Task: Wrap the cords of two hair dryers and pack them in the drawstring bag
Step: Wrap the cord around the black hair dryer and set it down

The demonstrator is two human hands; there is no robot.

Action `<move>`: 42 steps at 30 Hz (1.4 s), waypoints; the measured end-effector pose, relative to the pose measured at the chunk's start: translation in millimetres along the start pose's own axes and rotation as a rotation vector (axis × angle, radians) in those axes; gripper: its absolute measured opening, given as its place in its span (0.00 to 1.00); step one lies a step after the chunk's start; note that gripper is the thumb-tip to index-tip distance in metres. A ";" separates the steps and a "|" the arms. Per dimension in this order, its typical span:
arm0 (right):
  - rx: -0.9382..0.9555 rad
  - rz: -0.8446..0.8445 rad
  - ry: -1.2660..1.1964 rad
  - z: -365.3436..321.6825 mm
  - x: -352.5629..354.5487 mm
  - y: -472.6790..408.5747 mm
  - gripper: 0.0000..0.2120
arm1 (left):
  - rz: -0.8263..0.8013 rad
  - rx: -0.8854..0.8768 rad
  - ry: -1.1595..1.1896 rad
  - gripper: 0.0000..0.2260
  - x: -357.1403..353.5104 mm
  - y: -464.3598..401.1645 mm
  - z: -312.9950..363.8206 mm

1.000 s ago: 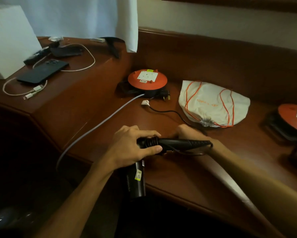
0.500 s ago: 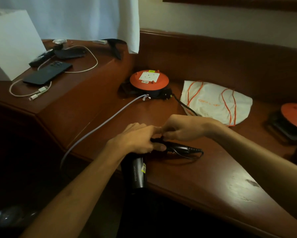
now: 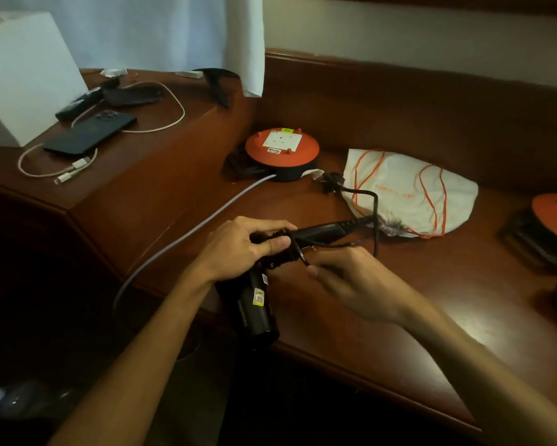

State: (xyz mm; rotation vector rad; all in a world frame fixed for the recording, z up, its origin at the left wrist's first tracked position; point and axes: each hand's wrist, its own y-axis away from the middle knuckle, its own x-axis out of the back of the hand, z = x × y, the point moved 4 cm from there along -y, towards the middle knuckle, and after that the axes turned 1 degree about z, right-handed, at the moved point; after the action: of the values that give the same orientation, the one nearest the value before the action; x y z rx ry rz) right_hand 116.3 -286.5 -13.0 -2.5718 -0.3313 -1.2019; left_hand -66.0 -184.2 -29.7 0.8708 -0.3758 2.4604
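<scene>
While the left hand [image 3: 245,249] clamps the hair dryer [image 3: 258,304], the right hand [image 3: 351,284] pinches its cord [image 3: 375,220].

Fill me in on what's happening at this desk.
A person is winding a black hair dryer's cord around its handle. The left hand grips the hair dryer at the handle, where several turns are already wound, with the barrel hanging over the desk edge. The right hand pinches the loose cord just below the handle. The plug lies free beside the orange cable reel. The white drawstring bag lies behind, flat.
</scene>
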 end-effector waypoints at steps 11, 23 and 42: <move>0.012 -0.038 -0.109 60.4 -13.3 -26.5 0.15 | 0.054 -0.041 0.120 0.18 -1.8 11.4 3.3; -0.203 -0.423 -0.028 35.3 28.6 -90.0 0.12 | -0.169 0.058 -0.266 0.33 -4.1 -5.3 10.5; -0.099 -0.159 0.559 -17.6 34.6 -66.2 0.14 | -0.095 0.025 -0.430 0.20 -15.5 -13.9 16.7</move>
State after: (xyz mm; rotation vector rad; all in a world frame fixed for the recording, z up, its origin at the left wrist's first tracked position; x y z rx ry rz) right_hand 104.2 -227.8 35.0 -2.1860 -0.3574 -1.9628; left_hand -39.6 -185.1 -25.8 1.3975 -0.4398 2.1840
